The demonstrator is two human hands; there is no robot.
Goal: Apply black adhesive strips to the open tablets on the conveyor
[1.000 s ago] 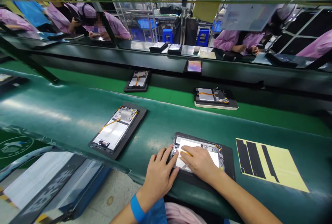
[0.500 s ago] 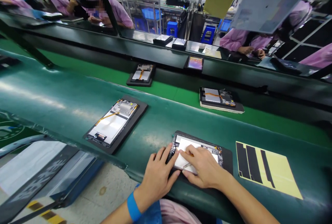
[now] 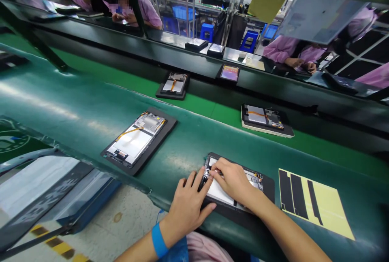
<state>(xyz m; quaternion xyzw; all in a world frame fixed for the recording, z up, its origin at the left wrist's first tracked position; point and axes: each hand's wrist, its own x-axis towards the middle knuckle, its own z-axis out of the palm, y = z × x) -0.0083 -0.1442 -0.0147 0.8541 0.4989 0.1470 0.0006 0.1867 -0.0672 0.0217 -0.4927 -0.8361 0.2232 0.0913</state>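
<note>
An opened tablet (image 3: 219,192) lies on a black pad (image 3: 268,187) in front of me, its white battery and circuit board partly covered by my hands. My left hand (image 3: 189,202), with a blue band on the wrist, rests with fingers spread on the tablet's left end. Over the same end, my right hand (image 3: 235,181) has thumb and fingertips pressed together at the inner parts. What they pinch, if anything, is too small to tell. To the right lies a yellow sheet (image 3: 330,205) with black adhesive strips (image 3: 299,195).
Another opened tablet (image 3: 133,142) on a pad lies to the left on the green bench (image 3: 188,132). Beyond the bench edge, a green conveyor (image 3: 209,110) carries more tablets (image 3: 174,85). Several people in pink work across the line. A dark post (image 3: 39,47) stands at left.
My right hand has shifted up and left from the tablet's middle to its left end, baring more of the battery. My left thumb has moved away from the right hand. The view has tilted slightly.
</note>
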